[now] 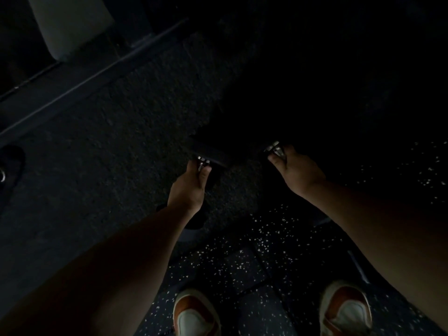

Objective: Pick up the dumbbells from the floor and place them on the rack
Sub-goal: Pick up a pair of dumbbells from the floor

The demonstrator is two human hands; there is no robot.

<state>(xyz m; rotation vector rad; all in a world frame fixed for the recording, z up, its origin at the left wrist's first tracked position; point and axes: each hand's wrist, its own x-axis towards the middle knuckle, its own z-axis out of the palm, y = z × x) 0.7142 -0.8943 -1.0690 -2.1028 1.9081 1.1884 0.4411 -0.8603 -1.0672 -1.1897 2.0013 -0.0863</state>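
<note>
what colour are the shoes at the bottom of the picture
White with orange-brown panels, seen in the head view: the left shoe and the right shoe, on speckled flooring.

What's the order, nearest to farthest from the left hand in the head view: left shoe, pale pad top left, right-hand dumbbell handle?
1. Right-hand dumbbell handle, across to the right of the left hand.
2. Left shoe, below, at the frame's bottom edge.
3. Pale pad, far upper left.

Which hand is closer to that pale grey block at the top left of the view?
Left. The left hand, gripping a black dumbbell by its chrome handle, sits on the same side as the pale grey block, though well below it. The right hand is farther away, across the dark floor.
</note>
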